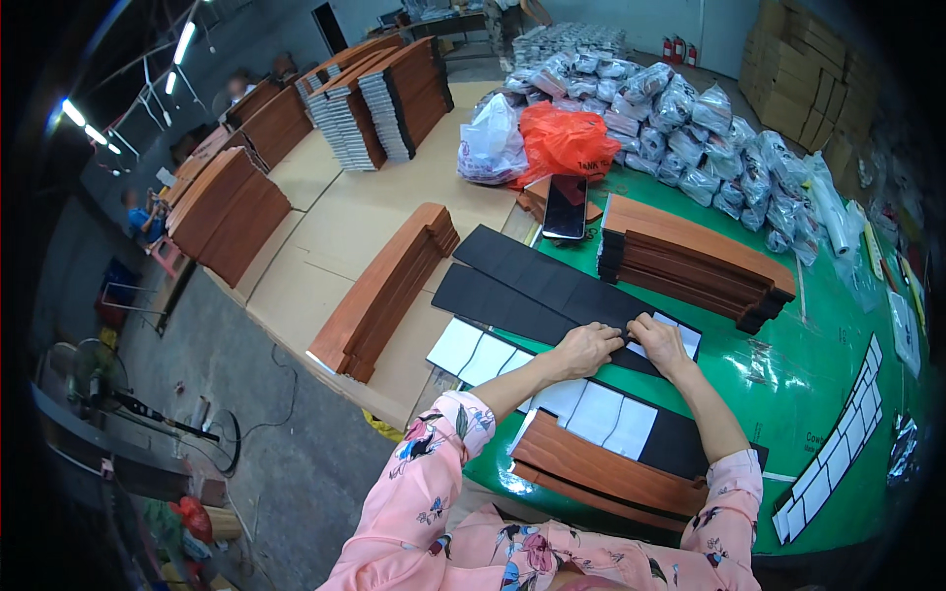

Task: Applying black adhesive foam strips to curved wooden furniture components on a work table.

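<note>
My left hand and my right hand meet over a long black strip that lies slantwise on the green table. The fingers of both hands are drawn together, their tips almost touching at the strip; whatever is between them is hidden. A white patch shows on the dark surface beside my right hand. Behind lies a second black strip. Nearer me are white-faced strips and a white sheet piece. Against my body rests a small stack of curved brown wooden slats.
Brown slat stacks stand left and right of the strips. A phone lies beyond, near a red plastic bag and a heap of plastic-wrapped bundles. A curved white-patched strip lies at right. A fan stands left.
</note>
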A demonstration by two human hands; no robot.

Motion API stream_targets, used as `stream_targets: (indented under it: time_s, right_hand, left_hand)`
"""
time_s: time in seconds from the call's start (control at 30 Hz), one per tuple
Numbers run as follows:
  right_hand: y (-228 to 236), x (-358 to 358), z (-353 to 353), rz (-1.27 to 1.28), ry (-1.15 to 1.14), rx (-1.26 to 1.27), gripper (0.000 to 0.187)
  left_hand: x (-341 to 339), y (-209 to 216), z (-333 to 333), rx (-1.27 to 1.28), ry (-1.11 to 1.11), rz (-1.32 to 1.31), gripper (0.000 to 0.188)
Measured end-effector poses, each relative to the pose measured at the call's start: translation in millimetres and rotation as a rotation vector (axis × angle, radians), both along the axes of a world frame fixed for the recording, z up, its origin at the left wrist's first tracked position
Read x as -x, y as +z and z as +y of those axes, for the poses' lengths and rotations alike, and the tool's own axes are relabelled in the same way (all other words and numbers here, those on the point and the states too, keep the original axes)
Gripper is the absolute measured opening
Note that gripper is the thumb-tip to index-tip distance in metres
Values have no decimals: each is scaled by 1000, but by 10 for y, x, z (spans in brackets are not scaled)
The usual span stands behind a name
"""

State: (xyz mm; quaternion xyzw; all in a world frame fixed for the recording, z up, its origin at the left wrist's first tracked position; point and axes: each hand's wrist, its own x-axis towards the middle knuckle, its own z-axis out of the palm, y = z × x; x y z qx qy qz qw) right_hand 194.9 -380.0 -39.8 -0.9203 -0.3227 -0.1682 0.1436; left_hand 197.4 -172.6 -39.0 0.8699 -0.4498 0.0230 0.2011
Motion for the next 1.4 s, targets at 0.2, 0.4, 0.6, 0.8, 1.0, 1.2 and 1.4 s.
stream_targets:
  time_s: [0.2, 0.4, 0.6, 0.8, 1.0, 1.2, 1.4]
  right_hand:
    - [129, 144, -61, 167, 179, -154, 14]
    - [182, 97, -1, 211, 165, -74, 15]
    - [178, 76, 23, 189, 51, -95, 13]
    - [243, 38, 155, 134, 10, 102, 6]
    - [191, 81, 120, 187, -52, -93, 6]
    - [42, 257, 261, -20, -75, -112, 6]
    - [230, 360, 468, -101, -55, -72, 5]
  left_hand:
    - [15, 14, 77, -30, 10, 9, 35]
    - [28, 41, 63, -39, 13, 12, 39]
    - [60, 70, 44, -22, 42, 59, 47]
    - [59, 78, 50, -54, 50, 95, 42]
    - [45, -55, 97, -50, 54, 45, 36]
    - [68, -78, 55, -20, 36, -10, 35]
    - [107, -40, 54, 8, 104, 77, 39]
